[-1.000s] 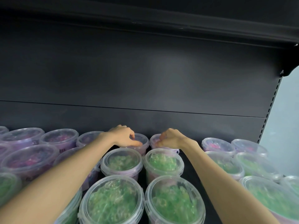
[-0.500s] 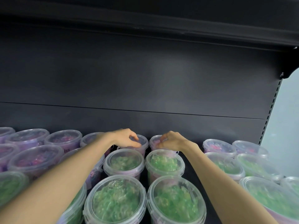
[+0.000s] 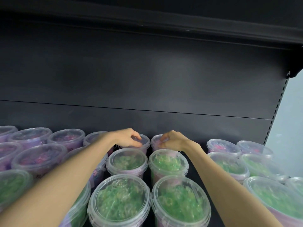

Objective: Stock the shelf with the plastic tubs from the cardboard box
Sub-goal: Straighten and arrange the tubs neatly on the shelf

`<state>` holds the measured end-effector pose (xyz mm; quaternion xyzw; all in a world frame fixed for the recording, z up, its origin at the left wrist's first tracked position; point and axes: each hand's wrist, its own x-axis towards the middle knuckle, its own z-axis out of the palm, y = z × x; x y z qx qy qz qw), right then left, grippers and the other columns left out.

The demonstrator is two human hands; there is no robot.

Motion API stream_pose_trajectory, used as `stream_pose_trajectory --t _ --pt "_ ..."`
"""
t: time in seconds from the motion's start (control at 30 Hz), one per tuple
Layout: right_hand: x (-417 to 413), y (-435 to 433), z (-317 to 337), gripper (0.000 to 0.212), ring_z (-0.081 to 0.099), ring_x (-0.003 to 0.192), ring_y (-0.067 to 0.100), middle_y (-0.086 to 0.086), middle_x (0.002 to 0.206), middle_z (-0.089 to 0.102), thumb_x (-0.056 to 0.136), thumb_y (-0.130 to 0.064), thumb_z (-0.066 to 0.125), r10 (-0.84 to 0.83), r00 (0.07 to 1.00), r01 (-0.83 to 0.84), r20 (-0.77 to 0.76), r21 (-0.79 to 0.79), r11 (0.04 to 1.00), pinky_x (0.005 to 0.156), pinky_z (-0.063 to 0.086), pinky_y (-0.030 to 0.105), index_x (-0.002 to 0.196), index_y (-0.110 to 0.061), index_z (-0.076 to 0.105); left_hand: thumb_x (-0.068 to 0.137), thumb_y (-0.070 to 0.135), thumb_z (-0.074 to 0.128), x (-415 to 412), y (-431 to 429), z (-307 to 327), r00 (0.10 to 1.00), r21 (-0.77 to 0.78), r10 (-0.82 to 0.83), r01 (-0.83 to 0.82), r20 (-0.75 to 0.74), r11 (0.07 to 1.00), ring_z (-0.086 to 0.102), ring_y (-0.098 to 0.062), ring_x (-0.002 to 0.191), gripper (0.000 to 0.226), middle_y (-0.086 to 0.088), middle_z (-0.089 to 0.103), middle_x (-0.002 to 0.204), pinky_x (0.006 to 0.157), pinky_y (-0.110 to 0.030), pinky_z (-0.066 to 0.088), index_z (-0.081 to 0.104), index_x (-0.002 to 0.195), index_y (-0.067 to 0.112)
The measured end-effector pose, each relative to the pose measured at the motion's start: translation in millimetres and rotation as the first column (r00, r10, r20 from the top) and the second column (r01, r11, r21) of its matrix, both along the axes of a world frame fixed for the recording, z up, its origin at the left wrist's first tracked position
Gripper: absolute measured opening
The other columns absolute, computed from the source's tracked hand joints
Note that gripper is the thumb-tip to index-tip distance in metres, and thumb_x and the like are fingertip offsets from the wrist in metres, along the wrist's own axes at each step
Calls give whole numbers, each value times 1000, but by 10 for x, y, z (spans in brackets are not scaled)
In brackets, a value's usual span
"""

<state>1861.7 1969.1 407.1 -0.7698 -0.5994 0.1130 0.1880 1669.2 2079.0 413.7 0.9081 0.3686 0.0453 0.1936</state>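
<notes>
My left hand rests curled over the lid of a back-row tub; my right hand curls on its neighbour. Whether either grip is closed, I cannot tell. Clear round tubs, lidded, pink-filled behind and green-filled in front, crowd the black shelf.

Shelf: tubs stood on it in rows running front to back.
Back panel: rose just behind the rearmost row.
Left hand: lay on the left rear tub.
Right hand: lay on the right rear tub, just beside the left one.
Two front tubs: stood side by side between the forearms.
Upper shelf: hung overhead.
</notes>
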Motion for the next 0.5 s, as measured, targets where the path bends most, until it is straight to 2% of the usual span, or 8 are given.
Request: stream_pose_trajectory --t 0.1,0.23,0.37,0.43,0.5 --pt "6 -3 -15 32 55 113 24 1 124 63 82 -45 61 -8 1000 8 6 -10 1000 93 50 34 112 -37 67 87 38 62 12 10 22 1000 -21 -13 12 -26 1000 49 -17 120 43 0 51 134 95 -25 37 53 128 25" --pt "27 16 -25 43 51 118 30 2 125 61 82 -63 52 -70 989 74 130 -27 997 98 39 34 117 -41 62 88 32 63 33 20 64 998 -28 -23 21 -62 999 48 -19 122 42 -2 52 133 99 -28 38 53 127 24" --pt "-2 2 4 39 45 124 25 -2 128 59 87 -59 47 -47 984 55 173 -45 997 102 23 33 118 -40 62 89 31 61 -3 23 59 998 -55 -33 30 -46 998 45 -13 119 41 1 48 137 92 -21 34 52 129 26" --pt "7 -8 25 36 41 125 24 -4 129 57 88 -55 48 -44 987 55 155 -66 996 98 21 31 117 -41 62 89 33 61 -19 20 51 999 -70 -33 31 -31 997 44 -10 113 41 3 46 138 88 -20 33 52 129 27" --pt "23 9 33 39 42 125 24 -3 129 57 87 -57 47 -42 984 57 176 -84 995 101 20 33 118 -38 62 89 35 60 -31 22 44 999 -71 -35 33 -28 997 44 -11 117 41 3 44 140 89 -20 33 52 129 29"
